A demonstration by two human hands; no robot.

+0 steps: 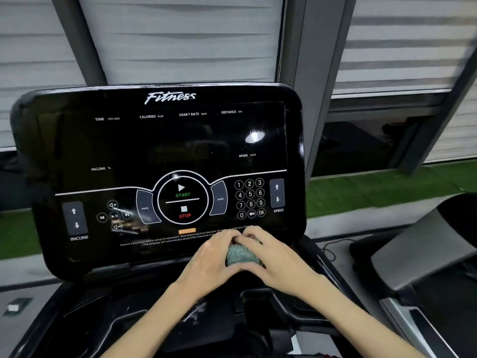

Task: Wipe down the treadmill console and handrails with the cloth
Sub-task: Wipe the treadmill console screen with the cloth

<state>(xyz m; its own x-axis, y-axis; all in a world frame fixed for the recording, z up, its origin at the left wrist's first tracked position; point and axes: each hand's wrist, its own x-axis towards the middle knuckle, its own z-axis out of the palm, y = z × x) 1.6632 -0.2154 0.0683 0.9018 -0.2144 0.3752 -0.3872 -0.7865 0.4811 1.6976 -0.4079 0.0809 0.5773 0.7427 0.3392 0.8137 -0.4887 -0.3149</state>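
The black treadmill console fills the middle of the view, its screen dark, with START/STOP buttons and a number pad along the lower part. A small bunched blue-green cloth sits just below the console's lower right edge. My left hand and my right hand both grip the cloth, fingers curled round it from either side, fingertips meeting above it. Most of the cloth is hidden between the hands. The handrails cannot be made out clearly.
Below the console lies a black tray with recesses. A second treadmill stands to the right. Behind are grey window blinds, a grey pillar and a strip of green turf.
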